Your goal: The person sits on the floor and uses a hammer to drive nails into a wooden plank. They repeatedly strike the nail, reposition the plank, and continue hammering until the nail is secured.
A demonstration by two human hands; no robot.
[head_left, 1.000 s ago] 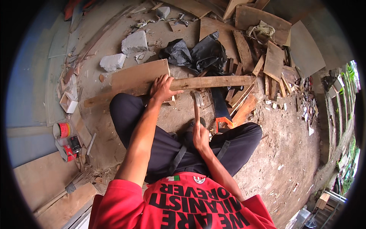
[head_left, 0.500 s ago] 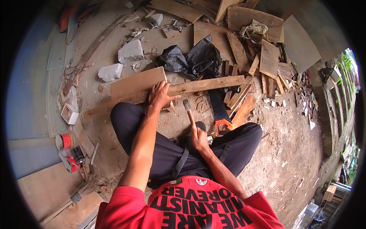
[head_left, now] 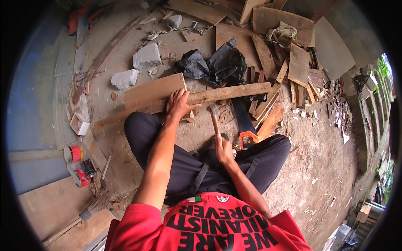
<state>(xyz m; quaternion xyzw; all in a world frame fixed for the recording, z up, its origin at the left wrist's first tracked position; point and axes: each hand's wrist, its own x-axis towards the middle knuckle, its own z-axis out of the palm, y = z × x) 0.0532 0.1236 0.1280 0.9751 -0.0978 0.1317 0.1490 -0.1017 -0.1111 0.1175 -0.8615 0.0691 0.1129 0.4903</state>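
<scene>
A long wooden plank (head_left: pixel 230 93) lies crosswise in front of my crossed legs. My left hand (head_left: pixel 179 103) is closed over it, fingers across the top and thumb stretched along the near side. A wider board (head_left: pixel 153 90) sits just behind the plank, left of that hand. In my right hand (head_left: pixel 224 149) is a hammer (head_left: pixel 215 119), gripped by its wooden handle. Its metal head is raised toward the plank's near side, apart from it. Beside my right knee lies a handsaw (head_left: pixel 243 117) with a black blade and orange handle, its far end passing behind the plank.
Crumpled black plastic (head_left: pixel 226 62) lies beyond the plank. Scrap boards (head_left: pixel 298 65) are heaped at far right. Pale concrete blocks (head_left: pixel 146 56) sit at far left. A round tin (head_left: pixel 74 154) stands at left, near glass panes (head_left: pixel 65 58). Wood chips litter the floor (head_left: pixel 310 167).
The hammer and my right hand have shifted slightly up and to the right. My left hand stays on the plank. The whole view has moved a little.
</scene>
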